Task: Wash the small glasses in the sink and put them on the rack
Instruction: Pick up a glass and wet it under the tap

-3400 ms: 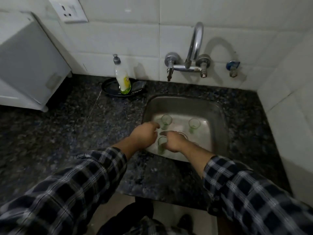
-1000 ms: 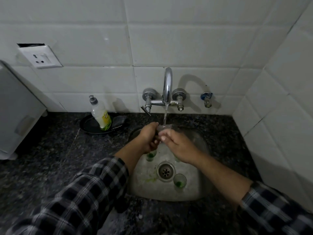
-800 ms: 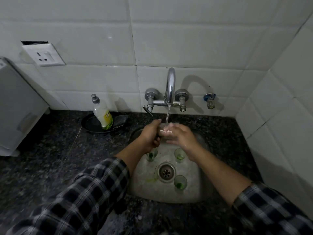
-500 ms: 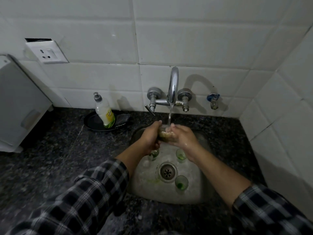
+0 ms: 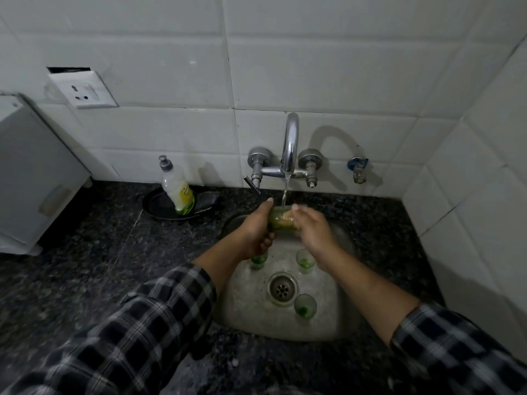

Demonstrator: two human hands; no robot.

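Four small glasses [image 5: 305,307], one soap bottle [image 5: 178,189], one tap [image 5: 289,149], one wall socket [image 5: 82,89].

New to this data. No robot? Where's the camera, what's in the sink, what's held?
No robot: these are a person's two bare hands, filmed by one wide-angle camera worn on the head, looking down. The left hand grips a small glass lying sideways under water running from the tap; the right hand wraps its other end. In the steel sink three more glasses with green residue stand upright round the drain. On the dark counter a soap bottle stands in a black dish. No rack is in view.
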